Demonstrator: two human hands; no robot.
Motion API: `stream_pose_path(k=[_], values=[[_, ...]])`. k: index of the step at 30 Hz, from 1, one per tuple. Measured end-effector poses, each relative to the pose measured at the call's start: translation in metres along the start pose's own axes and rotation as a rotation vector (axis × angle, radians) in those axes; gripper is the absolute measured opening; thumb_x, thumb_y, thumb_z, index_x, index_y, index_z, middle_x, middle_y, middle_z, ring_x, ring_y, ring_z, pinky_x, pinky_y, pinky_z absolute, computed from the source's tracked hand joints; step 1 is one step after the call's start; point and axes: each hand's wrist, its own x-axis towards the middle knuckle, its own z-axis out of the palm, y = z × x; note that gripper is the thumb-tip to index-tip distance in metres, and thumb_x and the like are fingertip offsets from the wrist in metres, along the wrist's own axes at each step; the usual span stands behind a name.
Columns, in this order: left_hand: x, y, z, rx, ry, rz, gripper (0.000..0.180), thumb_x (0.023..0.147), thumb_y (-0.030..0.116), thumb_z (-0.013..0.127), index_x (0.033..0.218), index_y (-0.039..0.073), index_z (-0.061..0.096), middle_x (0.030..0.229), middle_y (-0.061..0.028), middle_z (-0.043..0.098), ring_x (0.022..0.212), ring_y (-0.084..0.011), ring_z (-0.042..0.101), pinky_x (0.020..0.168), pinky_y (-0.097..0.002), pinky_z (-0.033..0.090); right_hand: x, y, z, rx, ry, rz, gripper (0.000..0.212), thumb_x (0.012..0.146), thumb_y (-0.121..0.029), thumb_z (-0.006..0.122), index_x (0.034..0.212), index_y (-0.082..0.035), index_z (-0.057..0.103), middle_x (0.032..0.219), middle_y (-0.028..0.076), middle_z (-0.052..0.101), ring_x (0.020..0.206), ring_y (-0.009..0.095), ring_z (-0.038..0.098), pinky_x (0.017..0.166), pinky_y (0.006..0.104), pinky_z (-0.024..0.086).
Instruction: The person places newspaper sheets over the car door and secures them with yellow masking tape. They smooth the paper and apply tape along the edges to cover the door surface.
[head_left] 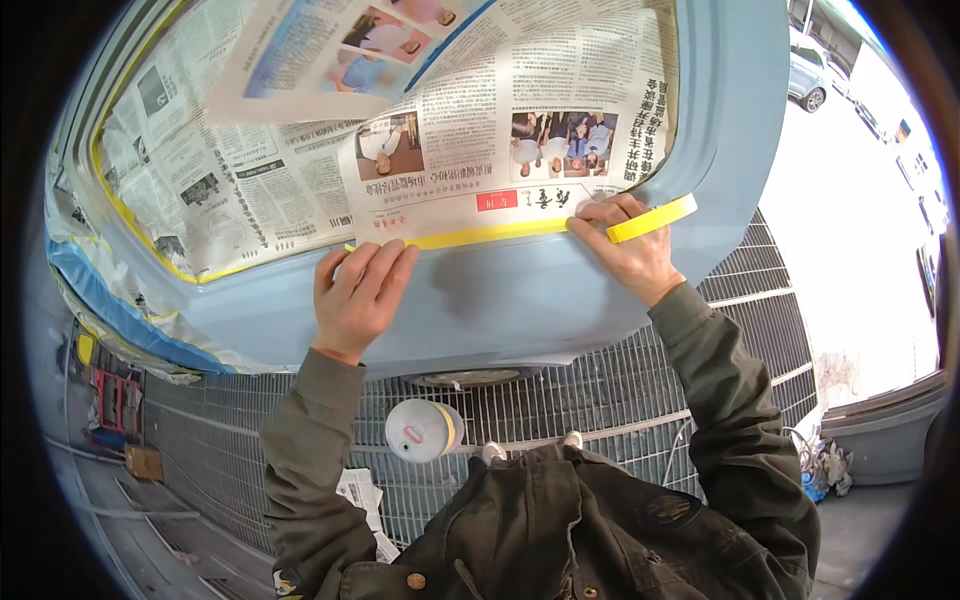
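Yellow tape [490, 234] stretches sideways between our curled left hand [362, 295], grip unclear, and right hand [634, 250] gripping its roll [660, 217]

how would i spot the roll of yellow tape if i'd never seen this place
Find the large pale blue panel partly covered with newspaper. At the newspaper's lower right corner is the right hand, holding the tape roll. It is the curved yellow loop, unlike the flat yellow strip running along the paper edge to the left hand.
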Motion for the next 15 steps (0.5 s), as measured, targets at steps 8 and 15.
stream_pose_path(k=[8, 15], values=[[0.017, -0.019, 0.018, -0.144, -0.072, 0.051, 0.039, 0.078, 0.002, 0.071, 0.117, 0.001, 0.071, 0.110, -0.0051, 0.067, 0.102, -0.0220, 0.064, 0.089, -0.0402, 0.055, 0.011, 0.015, -0.015, -0.002, -0.077, -0.099, 0.036, 0.075, -0.008, 0.073, 0.110, -0.013, 0.072, 0.104, 0.000, 0.068, 0.091, 0.020, 0.066, 0.064, 0.0337, 0.056], [0.017, -0.021, 0.040, -0.251, -0.168, -0.033, 0.035, 0.079, 0.002, 0.068, 0.114, 0.002, 0.069, 0.108, -0.0053, 0.065, 0.102, -0.0246, 0.065, 0.089, -0.0380, 0.056, 0.033, 0.037, -0.011, -0.049, -0.137, -0.115, 0.026, 0.077, -0.008, 0.072, 0.102, -0.013, 0.073, 0.108, 0.003, 0.070, 0.095, 0.020, 0.068, 0.064, 0.0319, 0.060]])
